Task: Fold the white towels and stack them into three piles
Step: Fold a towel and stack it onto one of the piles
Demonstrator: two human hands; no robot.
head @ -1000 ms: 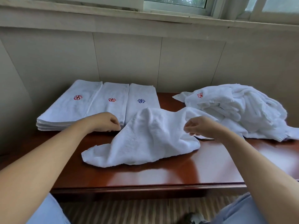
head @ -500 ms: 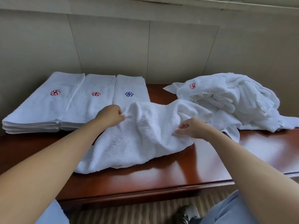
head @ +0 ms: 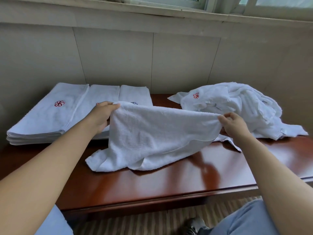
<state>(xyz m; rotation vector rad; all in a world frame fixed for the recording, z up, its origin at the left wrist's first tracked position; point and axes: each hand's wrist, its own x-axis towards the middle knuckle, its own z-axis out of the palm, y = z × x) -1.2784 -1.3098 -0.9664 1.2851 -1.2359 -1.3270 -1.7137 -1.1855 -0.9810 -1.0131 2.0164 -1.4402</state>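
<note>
A white towel (head: 157,134) is stretched between my hands above the dark red table (head: 152,184); its lower end trails on the tabletop. My left hand (head: 101,116) grips the towel's top left corner, and my right hand (head: 232,123) pinches its top right corner. Behind my left hand, three piles of folded white towels lie side by side: the left pile (head: 49,116) bears a red flower mark, the middle pile (head: 100,95) and the right pile (head: 134,94) are partly hidden. A heap of unfolded white towels (head: 237,106) lies at the right.
A tiled wall (head: 152,61) rises right behind the table, with a window ledge above. The table's front edge (head: 152,203) runs close to my knees, which are in light blue trousers. A striped floor and a dark shoe (head: 193,226) show below.
My hands have moved apart and up, pulling the crumpled towel taut along its top edge. The left hand now holds one corner, the right hand the other.
</note>
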